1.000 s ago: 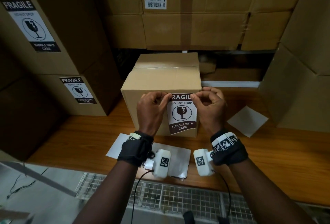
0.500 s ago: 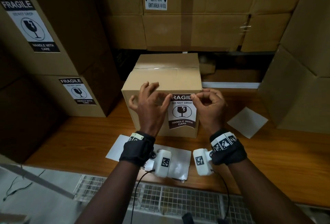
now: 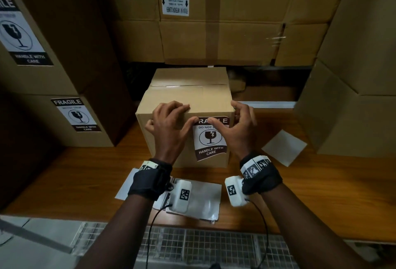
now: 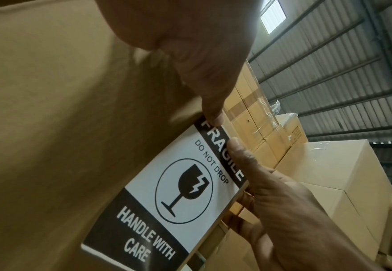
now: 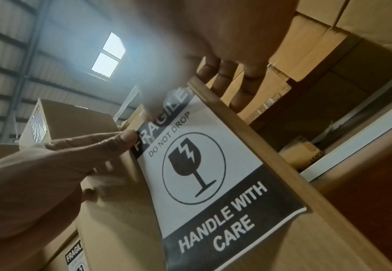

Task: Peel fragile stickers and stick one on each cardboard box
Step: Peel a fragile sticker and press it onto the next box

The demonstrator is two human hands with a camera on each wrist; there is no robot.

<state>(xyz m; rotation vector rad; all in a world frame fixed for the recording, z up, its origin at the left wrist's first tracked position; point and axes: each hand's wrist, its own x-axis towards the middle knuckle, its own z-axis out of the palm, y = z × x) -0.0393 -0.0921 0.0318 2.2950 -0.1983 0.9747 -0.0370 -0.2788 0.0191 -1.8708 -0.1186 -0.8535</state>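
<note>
Thumbs: while your left hand (image 3: pixel 169 125) and right hand (image 3: pixel 240 127) spread wide, they pin the sticker (image 3: pixel 211 138).
Box (image 3: pixel 186 97): fingers brace its top edge.

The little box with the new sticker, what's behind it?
Behind the small box stand bigger stacked cardboard boxes, above a dark gap. What lies straight behind the box is covered by it.
</note>
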